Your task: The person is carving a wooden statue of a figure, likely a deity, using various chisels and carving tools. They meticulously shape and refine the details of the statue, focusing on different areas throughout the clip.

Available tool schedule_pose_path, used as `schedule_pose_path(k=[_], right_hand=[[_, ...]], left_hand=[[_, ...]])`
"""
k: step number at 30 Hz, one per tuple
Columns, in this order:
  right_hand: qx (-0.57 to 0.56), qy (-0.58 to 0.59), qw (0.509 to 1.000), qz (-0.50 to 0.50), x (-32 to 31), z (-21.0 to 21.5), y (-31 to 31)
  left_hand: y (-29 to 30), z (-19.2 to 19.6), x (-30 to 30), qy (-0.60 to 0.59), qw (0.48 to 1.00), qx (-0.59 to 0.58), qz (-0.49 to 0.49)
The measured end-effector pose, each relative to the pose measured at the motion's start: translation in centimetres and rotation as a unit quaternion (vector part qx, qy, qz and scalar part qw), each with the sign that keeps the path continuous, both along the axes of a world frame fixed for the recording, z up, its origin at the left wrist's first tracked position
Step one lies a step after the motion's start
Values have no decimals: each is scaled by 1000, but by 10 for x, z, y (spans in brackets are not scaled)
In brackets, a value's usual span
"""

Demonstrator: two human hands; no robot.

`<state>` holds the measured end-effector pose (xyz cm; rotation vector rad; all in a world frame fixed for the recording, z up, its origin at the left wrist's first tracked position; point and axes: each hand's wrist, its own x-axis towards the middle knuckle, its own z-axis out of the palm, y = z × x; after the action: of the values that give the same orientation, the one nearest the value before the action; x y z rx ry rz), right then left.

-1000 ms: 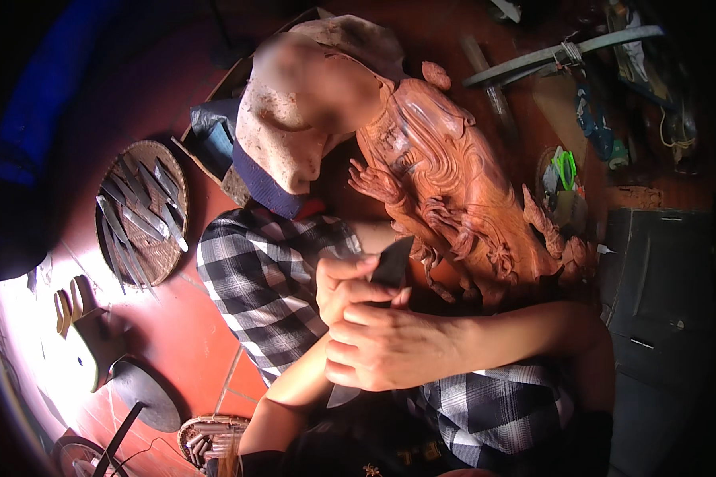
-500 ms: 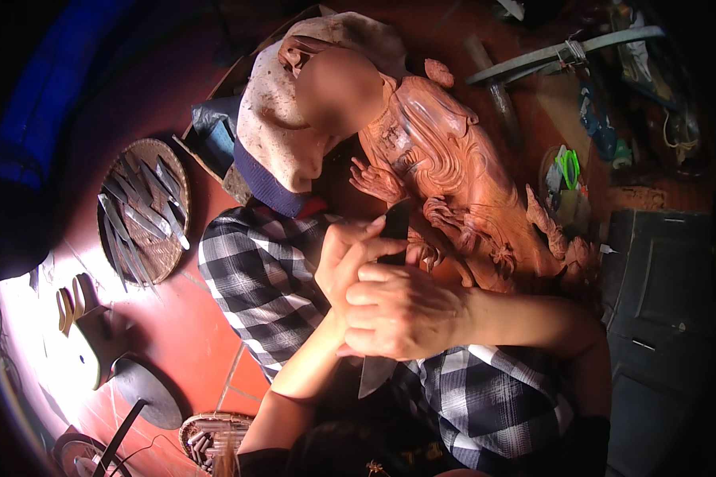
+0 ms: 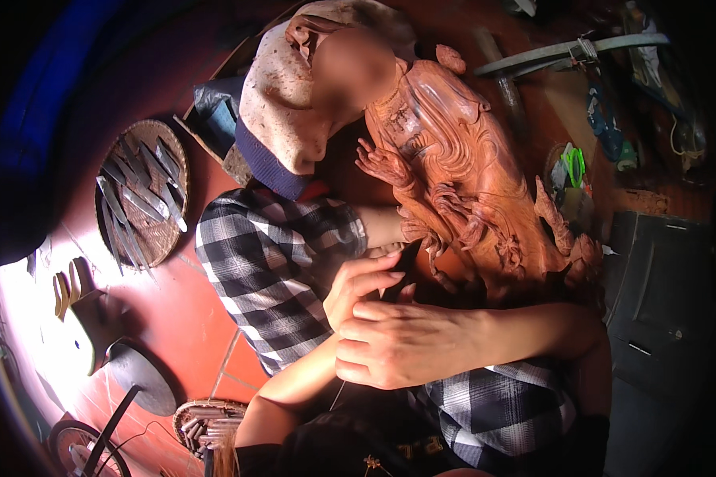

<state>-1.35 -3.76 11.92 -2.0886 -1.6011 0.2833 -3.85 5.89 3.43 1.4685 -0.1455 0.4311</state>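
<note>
Over my lap, my right hand (image 3: 402,342) is wrapped round a dark, flat, blade-like tool (image 3: 408,261). Its pointed dark end sticks up past the fingers, and my grip hides most of the rest. My left hand (image 3: 362,288) lies against the right one, its bent fingertips pressed to the side of the blade. Just beyond the blade's tip lies a reddish-brown carved wooden figure (image 3: 477,191) in flowing robes, with a raised, open carved hand (image 3: 386,164). The figure's head end rests on a pale, speckled cloth (image 3: 274,103) with a blue knit edge.
Plaid fabric (image 3: 250,270) covers my legs. At the left, a round woven tray (image 3: 167,246) bears several blades. Nearer are scissors (image 3: 68,286), a grey disc on a stand (image 3: 143,378) and a basket (image 3: 184,417) of small rods. A dark cabinet (image 3: 660,294) stands at the right.
My hands have shifted slightly toward me, and the blade's far end now shows lower in view. Its near end, visible before below my right hand, is now hidden. The figure appears slightly higher.
</note>
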Motion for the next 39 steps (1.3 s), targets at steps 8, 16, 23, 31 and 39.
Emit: schedule_pose_path(k=[8,16,23,31,39], right_hand=[[-3,47,998,-45,-14,-1,-3],[5,59,990,-131,9,12,2],[-88,74,975,-190,9,17,-25],[-140,111,974,-139,7,12,-31],[-155,106,970,-151,5,6,-39]], left_hand=[[0,-20,-38,164,952,-210,-151],[58,-19,-39,133,977,-85,-143],[227,-36,36,311,910,222,163],[372,-150,100,490,750,375,236],[352,-150,118,408,676,478,384]])
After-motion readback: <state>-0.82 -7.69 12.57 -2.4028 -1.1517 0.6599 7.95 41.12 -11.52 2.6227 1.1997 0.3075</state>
